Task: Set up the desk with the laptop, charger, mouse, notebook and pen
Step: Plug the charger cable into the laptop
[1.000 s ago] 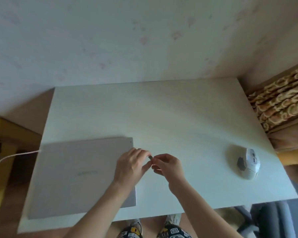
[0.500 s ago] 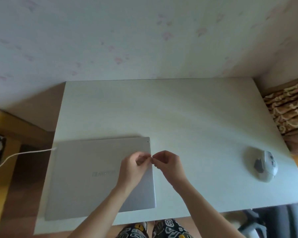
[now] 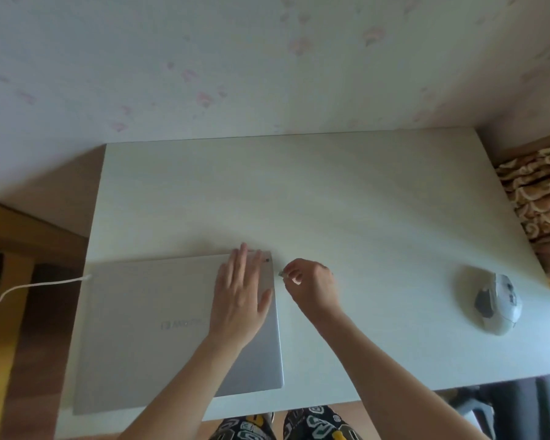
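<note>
I see the left hand (image 3: 242, 296) lying flat, fingers straight, on the closed laptop (image 3: 159, 331), pressing near its far right corner, fingertips just reaching the lid's far edge. The laptop sits at the desk's (image 3: 346, 201) left front, its left side running along the desk's left edge and its near edge close to the front rim. A white charger cable (image 3: 29, 287) meets the laptop's far left corner and trails off over the desk's left edge. The right hand (image 3: 311, 285) is just beside the laptop's right edge, fingers curled, pinching a small dongle (image 3: 281, 274), too small for me to make out further. The mouse (image 3: 497, 300) rests well apart, near the desk's right edge. Between the right hand and the mouse I have bare desktop, and the whole far half of the desk up to the wall (image 3: 235, 74) lies open.
</note>
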